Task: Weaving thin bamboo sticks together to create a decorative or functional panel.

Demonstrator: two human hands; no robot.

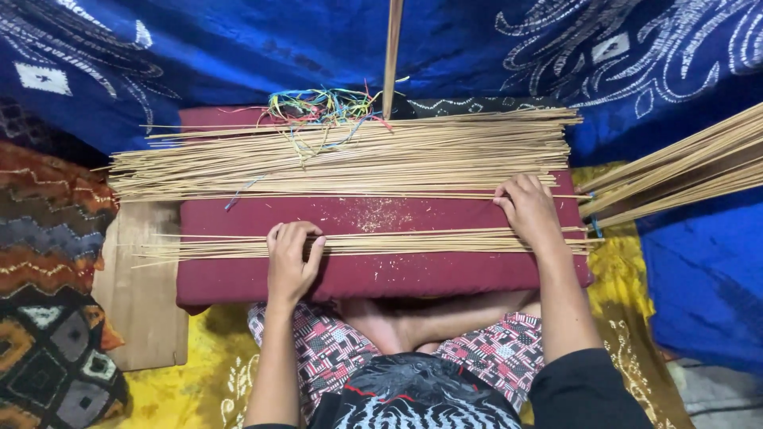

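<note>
From the head camera, a maroon cushion (381,274) lies across the person's lap. The left hand (291,262) rests palm down, fingers curled loosely over the near row of thin bamboo sticks (397,242), pressing rather than gripping. The right hand (528,208) lies flat with fingers spread between that row and the larger stick pile (342,159) behind it. Tangled coloured threads (318,107) sit on the far pile; a wooden board (143,294) lies on the left.

Black printed shirt, short sleeves, and red-white-black patterned trousers; bare feet.
</note>
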